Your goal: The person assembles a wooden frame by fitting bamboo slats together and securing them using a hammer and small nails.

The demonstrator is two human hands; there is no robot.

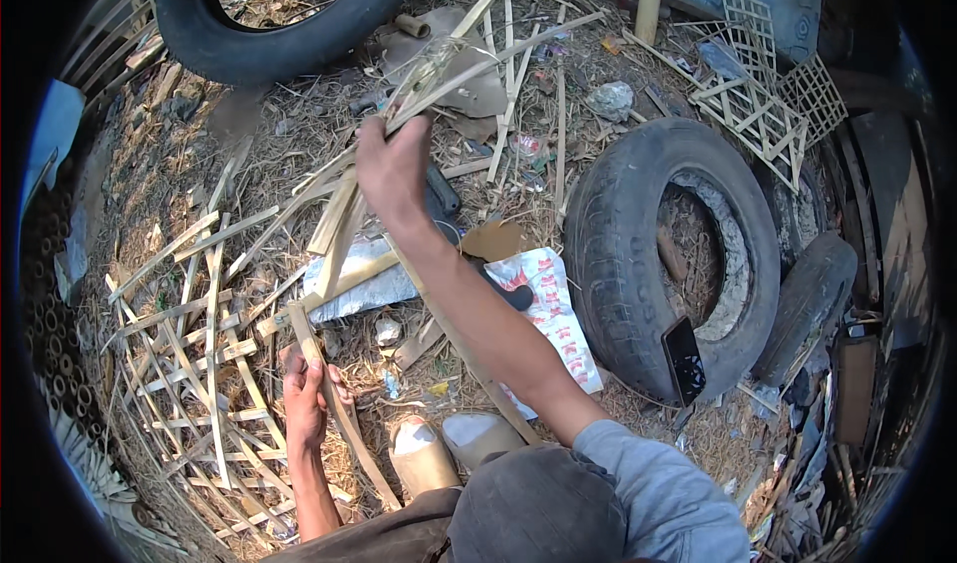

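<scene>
My right hand point(394, 169) reaches forward, its fingers closed round a bundle of split bamboo strips point(439, 90). The strips fan out past both sides of the fist. Lower left, my left hand point(307, 389) is closed on a single flat bamboo strip point(349, 428), which slants down toward my legs. Just left of that hand, a woven bamboo lattice point(214, 364) lies on the ground with loose ends sticking out. A thicker bamboo piece point(354, 276) crosses a pale sheet point(369, 294) between the two hands.
A worn tyre point(613, 254) stands at the right with a phone point(684, 361) leaning on it; another tyre point(269, 55) is at the far left. Printed paper point(553, 314) lies under my right forearm. Open lattices point(748, 115) sit at the far right. Straw and scraps cover the ground.
</scene>
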